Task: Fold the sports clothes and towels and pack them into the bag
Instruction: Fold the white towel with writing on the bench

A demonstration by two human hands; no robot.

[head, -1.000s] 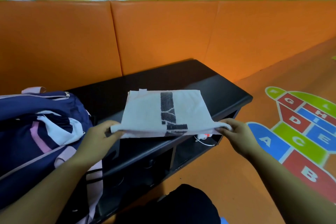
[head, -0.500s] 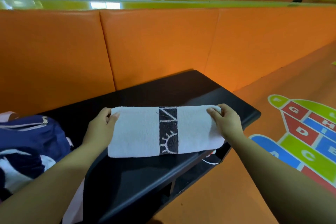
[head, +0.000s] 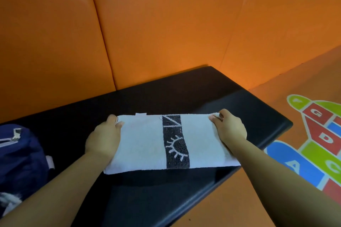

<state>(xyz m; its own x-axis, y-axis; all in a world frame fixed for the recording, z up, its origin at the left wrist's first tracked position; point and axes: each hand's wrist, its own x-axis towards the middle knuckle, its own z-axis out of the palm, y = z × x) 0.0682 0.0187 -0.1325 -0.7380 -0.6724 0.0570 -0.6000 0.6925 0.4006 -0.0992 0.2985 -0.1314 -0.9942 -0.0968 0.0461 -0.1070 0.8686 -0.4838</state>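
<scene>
Bag: navy bag (head: 20,156) at 8 o'clock in the view, on the left end of the surface and cut off by the frame edge. A band of bare black top separates it from the towel.

Left hand: the left hand (head: 103,140) lies on the towel's 9 o'clock end with the forearm coming in from 7 o'clock. Its fingers (head: 113,117) curl over the far left corner and the thumb lies on top, grasping the cloth.

Towel: white folded towel (head: 144,143) with a black patterned band, lying flat across the middle of the surface. Its near edge runs close to the front rim at 5 o'clock.

Right hand: the right hand (head: 230,129) lies on the towel's 3 o'clock end with the forearm coming in from 5 o'clock. Its fingers (head: 215,117) are clenched on the far right corner.

Surface: black surface (head: 203,94). There is open top beyond the towel toward 12 o'clock, up to the orange padded wall (head: 166,33), and its right corner is at 3 o'clock.

Floor: orange floor (head: 230,199) with a lettered hopscotch print (head: 321,138) at 4 o'clock.
</scene>
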